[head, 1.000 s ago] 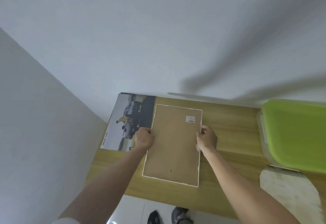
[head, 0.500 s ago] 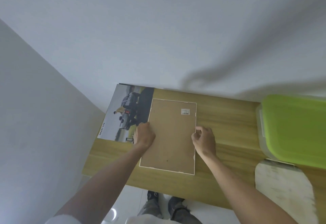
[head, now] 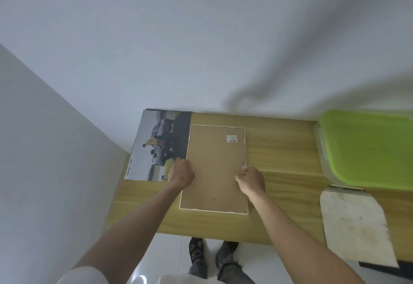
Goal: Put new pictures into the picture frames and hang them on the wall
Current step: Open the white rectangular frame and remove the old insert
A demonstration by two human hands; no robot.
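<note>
Both hands, left hand [head: 181,172] and right hand [head: 251,179], fingers curled, grip the face-down, brown-backed, white-edged picture frame [head: 214,167].

A plain home room: white walls [head: 201,37], glossy floor tiles [head: 165,259], a wooden bench [head: 279,149], a lime-lidded storage box [head: 366,147].

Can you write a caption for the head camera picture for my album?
Two hands, left hand and right hand, press the edges of a face-down picture frame beside a car poster.

Green-lidded box [head: 368,147] cut off at right edge; frame's sticker [head: 232,138] print too small.
</note>
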